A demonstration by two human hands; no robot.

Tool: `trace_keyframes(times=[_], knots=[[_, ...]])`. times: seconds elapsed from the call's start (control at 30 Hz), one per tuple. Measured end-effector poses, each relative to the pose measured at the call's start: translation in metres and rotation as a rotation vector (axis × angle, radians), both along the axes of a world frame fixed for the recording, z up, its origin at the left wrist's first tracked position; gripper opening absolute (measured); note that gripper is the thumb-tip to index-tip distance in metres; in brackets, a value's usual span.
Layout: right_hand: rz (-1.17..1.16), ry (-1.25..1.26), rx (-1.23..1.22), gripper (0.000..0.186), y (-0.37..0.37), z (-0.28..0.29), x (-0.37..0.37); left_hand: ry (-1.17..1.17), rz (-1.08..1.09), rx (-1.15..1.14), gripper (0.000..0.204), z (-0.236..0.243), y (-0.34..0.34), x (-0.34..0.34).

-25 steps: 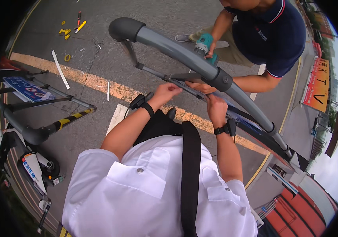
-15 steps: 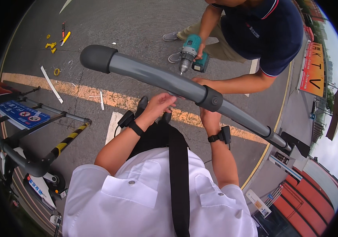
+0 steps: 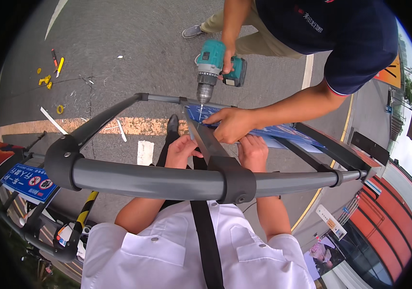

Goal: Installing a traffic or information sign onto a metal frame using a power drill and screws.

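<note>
A blue sign (image 3: 283, 131) lies along a grey metal bar (image 3: 206, 139) of the railing in front of me. My right hand (image 3: 253, 150) has its fingers closed on the sign's near edge. My left hand (image 3: 181, 151) is beside the bar near the sign's left end, thumb and fingers bent but apart; its fingertips are partly hidden by the bar. Opposite me, a co-worker's hand (image 3: 232, 124) presses on the sign. The co-worker's other hand grips a teal cordless drill (image 3: 209, 62), its bit pointing down at the sign's left end.
A thick grey rail (image 3: 148, 182) with black joints crosses above my forearms. On the road at left lie a yellow-handled cutter (image 3: 60, 66), a yellow tape roll (image 3: 60, 109) and white strips (image 3: 53, 120). Another barrier with a blue sign (image 3: 28, 182) stands left. Red steps (image 3: 384, 219) rise at right.
My view has shifted, so the rail appears lower and the blue sign between us shows. The co-worker's drill has come down, its bit at the sign. My left hand is at the bar beside the sign.
</note>
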State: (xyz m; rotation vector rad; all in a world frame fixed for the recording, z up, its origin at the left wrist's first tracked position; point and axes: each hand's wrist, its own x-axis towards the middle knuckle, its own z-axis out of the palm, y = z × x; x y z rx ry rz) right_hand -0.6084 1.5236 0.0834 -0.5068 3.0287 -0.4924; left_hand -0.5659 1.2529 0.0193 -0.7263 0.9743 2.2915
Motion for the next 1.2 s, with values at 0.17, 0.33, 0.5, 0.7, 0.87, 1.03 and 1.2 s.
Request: trace_keyframes(times=[0.17, 0.33, 0.5, 0.7, 0.87, 1.03, 1.2], knots=[[-0.013, -0.018, -0.020, 0.017, 0.001, 0.000, -0.002, -0.065, -0.003, -0.020, 0.025, 0.010, -0.002, -0.002], [-0.007, -0.027, -0.028, 0.017, 0.001, 0.004, -0.005, -0.105, -0.043, -0.034, 0.017, 0.015, -0.005, -0.003], [0.007, -0.015, -0.050, 0.018, 0.000, 0.004, -0.007, -0.100, -0.014, -0.014, 0.016, 0.019, -0.003, -0.003], [0.013, 0.004, -0.066, 0.018, -0.002, 0.005, -0.009, -0.077, 0.004, -0.003, 0.015, 0.016, -0.004, 0.000], [0.015, -0.006, -0.060, 0.017, 0.000, 0.006, -0.008, -0.092, 0.024, 0.018, 0.015, 0.021, -0.002, -0.002], [0.016, -0.045, -0.070, 0.030, 0.003, 0.004, -0.003, -0.085, 0.019, -0.015, 0.016, 0.025, 0.000, -0.002], [0.016, -0.027, -0.080, 0.028, 0.003, 0.004, -0.003, -0.095, 0.031, 0.002, 0.018, 0.020, 0.000, 0.002]])
